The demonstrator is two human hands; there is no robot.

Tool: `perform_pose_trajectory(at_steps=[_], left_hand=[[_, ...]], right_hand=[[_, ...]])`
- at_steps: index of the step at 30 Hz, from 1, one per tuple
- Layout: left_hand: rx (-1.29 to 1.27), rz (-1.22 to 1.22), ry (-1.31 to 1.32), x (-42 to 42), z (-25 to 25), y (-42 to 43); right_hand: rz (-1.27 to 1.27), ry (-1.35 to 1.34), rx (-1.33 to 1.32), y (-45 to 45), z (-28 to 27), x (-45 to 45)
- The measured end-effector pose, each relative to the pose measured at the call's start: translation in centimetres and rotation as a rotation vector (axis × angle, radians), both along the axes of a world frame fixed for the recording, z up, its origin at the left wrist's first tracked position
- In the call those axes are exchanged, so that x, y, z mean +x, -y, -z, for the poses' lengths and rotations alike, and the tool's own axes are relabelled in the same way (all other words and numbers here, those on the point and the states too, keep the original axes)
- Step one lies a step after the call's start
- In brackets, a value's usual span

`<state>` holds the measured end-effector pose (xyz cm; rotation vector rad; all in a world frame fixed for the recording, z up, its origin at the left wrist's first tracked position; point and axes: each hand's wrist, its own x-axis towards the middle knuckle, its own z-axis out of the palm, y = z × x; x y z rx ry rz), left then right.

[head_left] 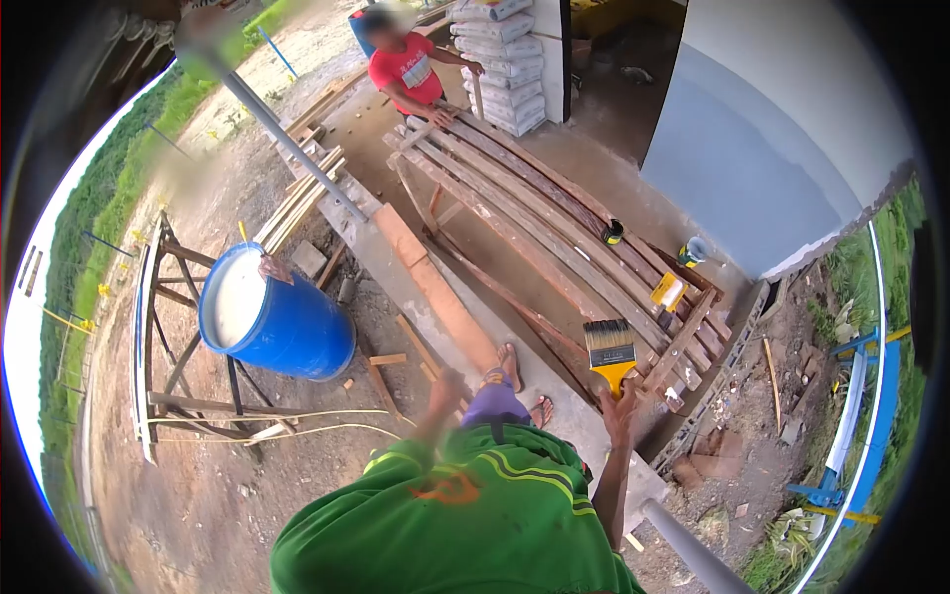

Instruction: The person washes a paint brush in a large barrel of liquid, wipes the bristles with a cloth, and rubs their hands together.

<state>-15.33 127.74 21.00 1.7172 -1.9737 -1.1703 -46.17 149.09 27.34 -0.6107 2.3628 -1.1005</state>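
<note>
My right hand (620, 414) is closed around the yellow handle of a wide paintbrush (610, 348), its dark bristles pointing up and away from me. The brush is over the near end of a long wooden slatted bench (554, 238). My left hand (447, 394) is blurred in front of my body, near my leg; its fingers are not clear. On the slats lies a yellow and white object (669, 292) whose kind I cannot make out. Farther along is a small dark can (614, 233) with yellow on it.
A light bucket (694, 250) stands beyond the bench. At the far end a person in a red shirt (406, 69) touches the wood. Stacked bags (503, 69) stand behind. To the left are a blue barrel (297, 332), a timber frame (163, 346) and a grey post (287, 144).
</note>
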Motion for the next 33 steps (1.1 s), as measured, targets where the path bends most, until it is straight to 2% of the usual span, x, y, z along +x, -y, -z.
perform_pose_trajectory(at_steps=[1,4,5,6,7,8,10,11,12,13,15,19,24,26,29,33], left_hand=[[0.145,-0.130,-0.057,-0.7,-0.8,0.4],[0.032,0.083,-0.149,-2.0,2.0,2.4],[0.099,0.094,-0.180,-4.6,-0.9,2.4],[0.103,0.192,-0.211,-6.3,-1.1,2.9],[0.121,0.361,-0.293,-8.9,-4.8,2.9],[-0.016,0.518,-0.220,-10.8,-5.2,2.9],[0.138,0.655,-0.276,-14.9,-12.2,1.5],[-0.008,0.863,-0.248,-16.1,-13.8,1.2],[0.225,0.774,-0.254,-17.3,-15.7,0.8],[0.179,0.831,-0.197,-17.9,-16.3,0.5],[0.076,0.906,-0.126,-18.4,-16.1,-0.1],[-0.066,0.958,-0.060,-20.3,-15.2,-0.1],[-0.031,1.013,0.086,-22.7,-15.2,-1.3],[-0.037,1.016,0.052,-23.4,-13.7,-1.6],[-0.029,1.022,0.047,-23.9,-14.0,-2.3],[0.037,1.077,0.169,-23.9,-14.4,-2.8]], right_hand=[[0.007,0.038,0.004,0.1,-0.5,0.3],[0.012,-0.021,-0.071,-0.2,-0.1,1.2],[0.023,0.013,-0.044,0.1,-0.6,1.5],[0.017,0.005,-0.049,0.5,-0.4,1.5],[0.021,0.004,-0.044,1.2,0.1,1.4],[0.029,0.014,-0.014,0.6,0.5,1.8],[0.013,0.004,-0.059,0.9,0.1,2.0],[0.031,0.009,-0.049,1.3,0.2,1.9],[0.042,0.012,-0.041,1.5,0.2,2.1],[0.039,0.035,0.003,1.5,-0.5,2.4],[-0.006,0.056,0.049,2.5,-2.7,1.9],[0.026,-0.080,-0.044,2.3,-2.3,2.8],[0.058,-0.062,0.032,0.8,-3.4,3.5],[0.051,-0.031,0.049,0.5,-4.2,3.3],[0.066,-0.036,0.078,0.1,-4.5,3.4],[0.061,-0.039,0.047,-0.1,-3.9,3.7]])
